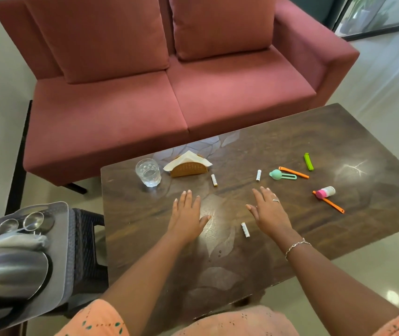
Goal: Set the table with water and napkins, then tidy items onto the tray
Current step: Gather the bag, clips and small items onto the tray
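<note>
Wooden table [314,141]: water glass [148,172] and napkin holder [188,167] sit far-left. Left hand [187,214], right hand [267,209] flat, fingers straight, empty. Tray [59,282] off-table left. Risks: battery [245,229] may roll when pinched; an arm crossing to the tray may tip the glass.

Sofa [193,100] is dusty rose all over. Table [314,141] is dark brown wood grain with pale leaf shapes ghosted across it. Glass [148,172] is clear with a dimpled pattern, napkins [188,157] plain white, napkin holder [188,169] orange-tan with a fine mesh look. Batteries [214,180] are white with yellowish ends. Then the bright stuff: lime green clip [308,161], orange clips [293,172], mint green clip [281,175], little pink-and-white bottle [325,192]. Tray [57,238] is pale grey, jug [11,272] shiny silver, sleeves [96,321] peach with tiny green leaf stitching.
</note>
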The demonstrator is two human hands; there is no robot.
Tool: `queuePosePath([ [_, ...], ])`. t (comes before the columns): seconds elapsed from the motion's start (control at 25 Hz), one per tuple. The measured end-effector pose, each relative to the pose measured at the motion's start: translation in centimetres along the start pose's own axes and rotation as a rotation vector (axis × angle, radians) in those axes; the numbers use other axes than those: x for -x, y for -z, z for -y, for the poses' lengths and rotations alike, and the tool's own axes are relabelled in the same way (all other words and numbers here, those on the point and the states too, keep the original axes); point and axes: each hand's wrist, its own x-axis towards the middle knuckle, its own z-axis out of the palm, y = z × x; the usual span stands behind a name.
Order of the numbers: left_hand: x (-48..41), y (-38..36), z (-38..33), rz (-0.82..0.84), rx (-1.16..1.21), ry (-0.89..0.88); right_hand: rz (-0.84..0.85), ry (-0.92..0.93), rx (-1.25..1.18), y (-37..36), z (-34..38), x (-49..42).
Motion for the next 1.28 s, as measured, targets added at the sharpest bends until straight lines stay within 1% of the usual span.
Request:
queuePosePath([
  [0.08,-1.1,-0.3,-0.5,0.027,-0.003,0.000,0.000,-0.027,-0.039,-0.8,-1.4,-0.1],
  [0.2,-2.6,-0.8,-1.9,0.076,-0.002,0.004,0.047,-0.047,-0.052,-1.7,-3.9,-0.5],
  [0.36,-5.6,-1.5,-5.5,0.140,0.003,0.005,0.078,-0.083,-0.086,-0.7,-9.0,-2.4],
  [0.52,-9.4,-2.4,-9.9,0.182,0.011,-0.007,0.105,-0.151,-0.051,1.1,-15.2,-4.3],
  [0.68,-13.5,-4.1,-14.8,0.221,-0.017,-0.049,0.154,-0.195,0.053,2.7,-22.4,-5.9],
  [0.76,-15.3,-5.1,-16.6,0.240,-0.039,-0.071,0.171,-0.174,0.132,3.0,-25.6,-7.0],
  [0.84,-16.9,-6.1,-17.9,0.263,-0.047,-0.077,0.159,-0.098,0.189,2.8,-27.8,-8.4],
  [0.92,-18.3,-6.9,-18.7,0.299,-0.037,-0.053,0.157,-0.012,0.233,2.3,-29.5,-9.8],
  [0.96,-19.0,-7.2,-19.0,0.309,-0.030,-0.033,0.173,0.003,0.243,1.9,-30.3,-10.4],
  [1.12,-20.6,-7.5,-20.1,0.272,-0.026,-0.008,0.284,-0.008,0.234,0.4,-32.1,-11.7],
  [1.28,-21.9,-7.6,-21.1,0.206,-0.008,-0.065,0.243,-0.006,0.236,-0.9,-33.0,-12.3],
])
